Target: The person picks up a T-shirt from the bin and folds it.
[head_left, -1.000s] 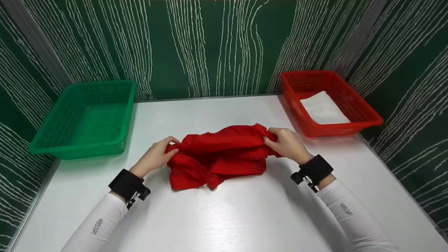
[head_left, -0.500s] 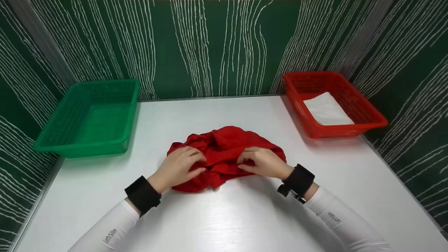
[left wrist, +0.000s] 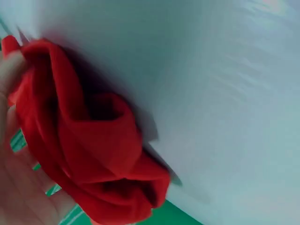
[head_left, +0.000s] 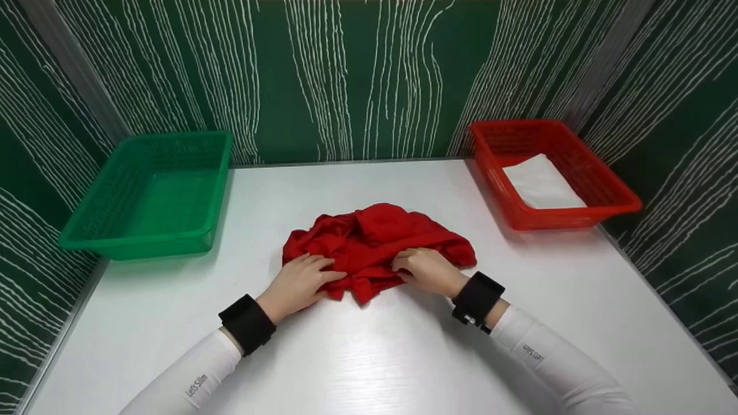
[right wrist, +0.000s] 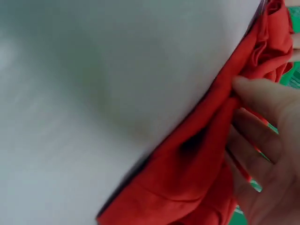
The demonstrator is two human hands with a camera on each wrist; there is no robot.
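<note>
Lying rumpled on the counter, the red cloth looks soft, light and best held by its edges; the left hand touches it with extended fingers, the right hand pinches a fold; a white cloth lies in the red basket, opposite the green basket.

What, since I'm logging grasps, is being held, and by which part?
The red cloth: the right hand pinches its near edge, right of the middle. The left hand touches the near left part; whether it grips is unclear.
</note>
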